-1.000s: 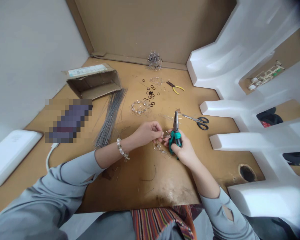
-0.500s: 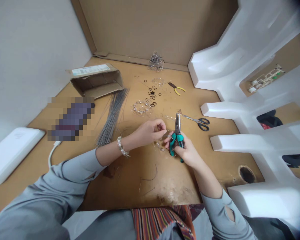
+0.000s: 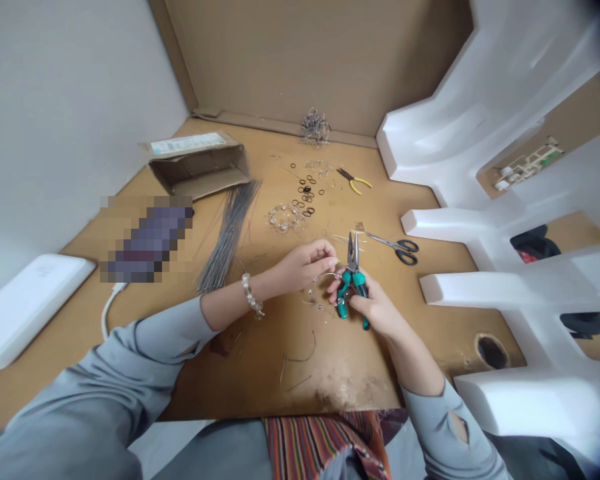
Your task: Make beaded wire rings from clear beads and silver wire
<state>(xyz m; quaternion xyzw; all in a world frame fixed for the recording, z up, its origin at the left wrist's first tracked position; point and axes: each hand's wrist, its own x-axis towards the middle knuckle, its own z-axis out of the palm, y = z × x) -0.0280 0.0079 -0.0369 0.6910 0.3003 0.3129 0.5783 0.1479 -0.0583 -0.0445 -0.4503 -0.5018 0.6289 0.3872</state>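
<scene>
Inside the worktop's (image 3: 275, 333) near edge, the left hand (image 3: 300, 268) pinches beaded wire (image 3: 338, 275), fingertips together, while the right hand's (image 3: 379, 308) fingers wrap parted pliers (image 3: 359, 280); a steady pinch should limit kinks.

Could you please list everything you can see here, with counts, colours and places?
Teal-handled pliers: 1, teal and black, right hand
Beaded wire: 1, clear, between the hands
Scissors: 1, black-handled, right
Small pliers: 1, yellow-handled, back right
Small rings: over ten, dark, centre
Beaded loop: 1, clear, beside rings
Wire tangle: 1, silvery, back
Wire bundle: 1, grey, left
Box: 1, brown, back left
Pixelated object: 1, purplish, left
Slab: 1, white, far left
Cable: 1, white, left
Striped cloth: 1, multicoloured, lap
Bracelet: 1, pale, left wrist
Hands: 2, left and right, centre
</scene>
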